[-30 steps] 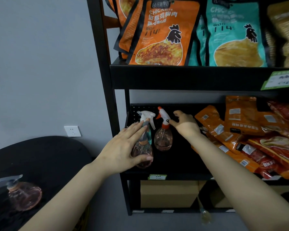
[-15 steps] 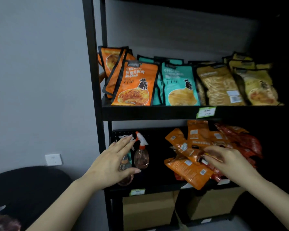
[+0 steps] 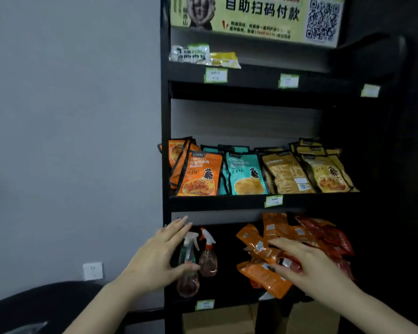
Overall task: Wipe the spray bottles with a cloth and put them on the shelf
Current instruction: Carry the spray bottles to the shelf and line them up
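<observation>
Two spray bottles stand upright on the lowest visible tier of a black shelf (image 3: pixel 165 141), at its left end, their long axes vertical. The near bottle (image 3: pixel 188 268) has a white trigger head and a pinkish round body low by the shelf's front lip; its nozzle seems to point right, though the left hand covers part of it. The far bottle (image 3: pixel 208 257) stands just beside it, to the right and further back, with a white-and-orange head whose nozzle points up and to the left. The left hand (image 3: pixel 157 259) is open in front of the near bottle, fingers straight and slightly spread, pointing up and right, thumb reaching across the bottle's body; whether it touches the bottle cannot be told. The right hand (image 3: pixel 307 266) hovers palm down over a heap of orange packets (image 3: pixel 263 273) on the same tier, fingers loosely spread and pointing left, grasping nothing visible. The tier above carries rows of orange, teal and yellow packets. At the bottom left, a dark table (image 3: pixel 46 300) sits below a white wall socket (image 3: pixel 93 271). Cardboard boxes (image 3: pixel 217 321) sit under the lowest visible tier.
</observation>
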`<state>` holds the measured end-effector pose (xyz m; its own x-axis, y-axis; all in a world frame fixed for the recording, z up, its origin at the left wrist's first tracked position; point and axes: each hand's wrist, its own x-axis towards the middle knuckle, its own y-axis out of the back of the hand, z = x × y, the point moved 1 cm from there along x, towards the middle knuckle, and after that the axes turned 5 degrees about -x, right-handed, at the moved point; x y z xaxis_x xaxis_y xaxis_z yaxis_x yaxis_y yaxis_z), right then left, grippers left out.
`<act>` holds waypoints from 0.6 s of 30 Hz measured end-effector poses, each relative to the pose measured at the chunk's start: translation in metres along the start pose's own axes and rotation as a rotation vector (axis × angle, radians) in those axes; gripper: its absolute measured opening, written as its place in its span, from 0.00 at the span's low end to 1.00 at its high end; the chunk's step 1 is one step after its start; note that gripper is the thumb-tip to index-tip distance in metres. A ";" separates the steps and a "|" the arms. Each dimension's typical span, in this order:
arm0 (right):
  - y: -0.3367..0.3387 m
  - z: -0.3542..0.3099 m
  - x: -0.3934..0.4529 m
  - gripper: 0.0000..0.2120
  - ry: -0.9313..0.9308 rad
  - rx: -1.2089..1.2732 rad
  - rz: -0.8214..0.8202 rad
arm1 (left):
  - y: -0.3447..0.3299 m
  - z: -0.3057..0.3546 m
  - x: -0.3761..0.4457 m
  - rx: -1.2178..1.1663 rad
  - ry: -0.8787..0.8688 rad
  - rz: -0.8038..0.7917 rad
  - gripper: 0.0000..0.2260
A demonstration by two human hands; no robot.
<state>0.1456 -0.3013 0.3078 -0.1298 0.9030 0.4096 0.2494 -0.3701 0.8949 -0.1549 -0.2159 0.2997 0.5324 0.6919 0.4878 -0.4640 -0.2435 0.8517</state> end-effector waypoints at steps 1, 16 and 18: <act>0.002 -0.011 0.000 0.25 0.034 0.017 0.004 | 0.008 0.002 -0.007 0.013 0.003 0.006 0.41; -0.028 -0.203 0.043 0.27 0.457 0.171 0.071 | 0.107 -0.007 -0.153 0.151 0.246 0.222 0.44; -0.044 -0.227 0.053 0.28 0.503 0.190 0.043 | 0.112 -0.015 -0.173 0.176 0.313 0.235 0.41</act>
<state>-0.0897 -0.2868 0.3298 -0.5477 0.6547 0.5209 0.4275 -0.3161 0.8469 -0.3100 -0.3529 0.3076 0.1732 0.7702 0.6138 -0.4047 -0.5125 0.7574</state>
